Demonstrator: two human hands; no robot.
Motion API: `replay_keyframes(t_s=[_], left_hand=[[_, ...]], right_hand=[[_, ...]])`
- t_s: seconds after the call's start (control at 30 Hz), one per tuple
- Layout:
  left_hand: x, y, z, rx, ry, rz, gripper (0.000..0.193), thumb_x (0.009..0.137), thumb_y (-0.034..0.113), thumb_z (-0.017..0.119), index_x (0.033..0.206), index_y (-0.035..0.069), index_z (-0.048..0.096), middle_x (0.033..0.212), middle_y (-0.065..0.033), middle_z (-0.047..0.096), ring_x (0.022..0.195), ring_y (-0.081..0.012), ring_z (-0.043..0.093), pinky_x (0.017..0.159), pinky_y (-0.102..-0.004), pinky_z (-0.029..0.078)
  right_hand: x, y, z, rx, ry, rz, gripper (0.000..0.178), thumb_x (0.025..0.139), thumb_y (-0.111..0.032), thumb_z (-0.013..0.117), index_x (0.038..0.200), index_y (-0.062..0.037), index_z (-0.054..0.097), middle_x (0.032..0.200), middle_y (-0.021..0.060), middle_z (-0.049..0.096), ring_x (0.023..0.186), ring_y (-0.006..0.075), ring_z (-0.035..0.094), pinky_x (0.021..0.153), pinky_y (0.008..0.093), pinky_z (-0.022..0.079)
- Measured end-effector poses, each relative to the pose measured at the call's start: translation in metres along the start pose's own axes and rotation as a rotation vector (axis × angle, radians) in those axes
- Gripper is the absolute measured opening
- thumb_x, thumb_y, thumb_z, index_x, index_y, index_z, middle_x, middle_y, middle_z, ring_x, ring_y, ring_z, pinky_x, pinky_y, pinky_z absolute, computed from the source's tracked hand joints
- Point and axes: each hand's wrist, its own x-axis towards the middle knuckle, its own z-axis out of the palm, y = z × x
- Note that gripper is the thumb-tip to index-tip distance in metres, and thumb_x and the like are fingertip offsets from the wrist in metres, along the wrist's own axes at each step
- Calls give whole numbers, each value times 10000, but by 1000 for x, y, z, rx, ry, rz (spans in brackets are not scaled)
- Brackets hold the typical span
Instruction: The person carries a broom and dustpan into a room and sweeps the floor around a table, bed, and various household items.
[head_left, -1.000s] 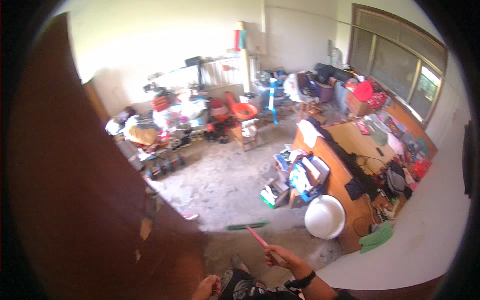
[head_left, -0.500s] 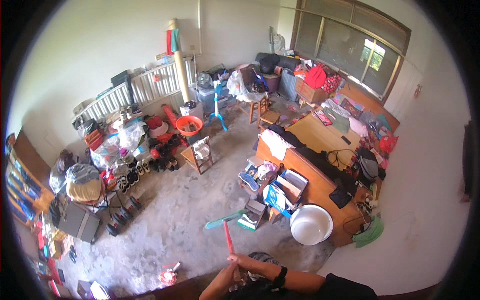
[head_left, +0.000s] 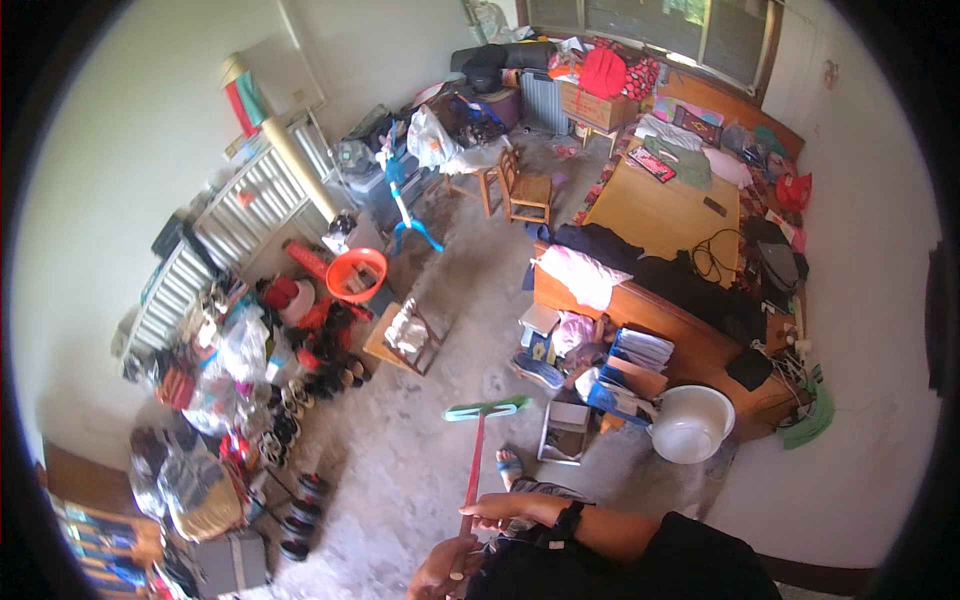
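Note:
A broom [head_left: 476, 460] with a red handle and a wide green head slants away from me across the grey concrete floor. My left hand [head_left: 445, 568] is wrapped round the handle near its end. Farther up the shaft, my right hand [head_left: 492, 511] grips the same handle, with a dark band on that wrist. The broom's head lies against the floor, just left of an open shoebox [head_left: 563, 447]. My sandalled foot [head_left: 509, 465] shows to the right of the handle.
At the right, a white basin [head_left: 690, 424] and a stack of boxes and folders stand against the wooden bed's footboard [head_left: 600, 300]. A small wooden chair [head_left: 400, 338] stands ahead left. Dumbbells [head_left: 302, 515], shoes and bags line the left side.
The broom head has moved right and slightly away, and its handle now leans rightward. My left hand sits lower on the handle. The view has turned, and my foot has come into sight.

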Motion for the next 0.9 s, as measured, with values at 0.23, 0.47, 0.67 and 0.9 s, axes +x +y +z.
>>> replay_keyframes(t_s=[0.23,0.47,0.67,0.9], left_hand=[[36,145,-29,-38,-134,-58,154,870,111,539,997,28,509,761,-37,511,635,-144,474,536,-246,394],[89,301,-24,114,-78,-40,217,878,86,535,1073,-3,495,700,-57,535,536,-148,493,463,-251,385],[186,423,-53,275,-237,-135,191,879,123,555,1007,-19,546,732,-31,529,616,-114,497,519,-228,394],[273,557,-21,296,-401,-391,181,903,156,513,967,-12,535,692,-7,482,575,-105,442,513,-224,366]], right_hand=[[43,-151,-114,-226,252,-357,432,929,-446,442,784,-49,533,571,0,472,453,105,439,419,291,364],[61,-251,-235,25,638,-406,343,933,-337,471,857,-22,585,601,16,510,463,110,465,435,271,370],[74,-273,-317,243,825,-357,321,926,-305,481,822,-18,583,596,13,500,473,106,458,431,259,370],[40,-342,-363,343,1089,-435,260,931,-242,452,828,-27,556,578,11,474,472,100,446,434,244,362]])
